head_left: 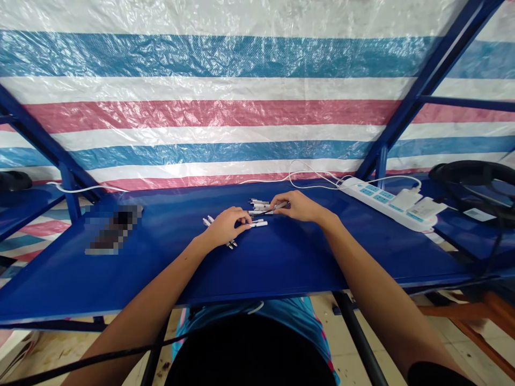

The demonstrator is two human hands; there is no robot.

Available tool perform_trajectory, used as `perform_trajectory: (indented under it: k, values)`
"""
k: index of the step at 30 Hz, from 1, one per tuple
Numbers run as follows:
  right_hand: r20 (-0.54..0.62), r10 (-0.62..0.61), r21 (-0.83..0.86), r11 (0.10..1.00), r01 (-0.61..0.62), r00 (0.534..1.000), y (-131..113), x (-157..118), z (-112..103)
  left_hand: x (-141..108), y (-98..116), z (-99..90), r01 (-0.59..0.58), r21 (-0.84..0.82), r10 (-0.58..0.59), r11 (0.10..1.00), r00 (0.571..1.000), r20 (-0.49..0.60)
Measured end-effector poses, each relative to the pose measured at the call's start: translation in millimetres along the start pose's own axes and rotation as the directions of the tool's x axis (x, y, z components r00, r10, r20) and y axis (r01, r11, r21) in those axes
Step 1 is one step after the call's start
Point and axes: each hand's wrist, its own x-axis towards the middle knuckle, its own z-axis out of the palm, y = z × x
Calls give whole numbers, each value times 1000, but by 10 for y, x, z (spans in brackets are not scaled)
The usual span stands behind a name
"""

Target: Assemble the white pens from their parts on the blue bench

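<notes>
Several white pens (257,212) lie in a loose cluster on the blue counter (306,262), any printing too small to read. The left hand (225,226) curls half-closed over some, its grip unclear; the right hand (295,206) pinches one slim pen (280,206) between thumb and fingers. A white power strip (382,205) sits farther right.

Camera: head-worn, looking forward and down from above the torso
Facing: blue metal-framed table (257,268), striped woven plastic tarpaulin (241,107) behind
Nearness: close above left hand (225,225), right hand (295,206)
</notes>
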Motion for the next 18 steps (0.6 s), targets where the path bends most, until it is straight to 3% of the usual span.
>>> perform_trajectory:
  k: [18]
  values:
    - [-16, -25, -81, 996, 24, 1000, -30, 5, 14, -1, 10, -5, 6, 2, -6, 1000, 1000, 6]
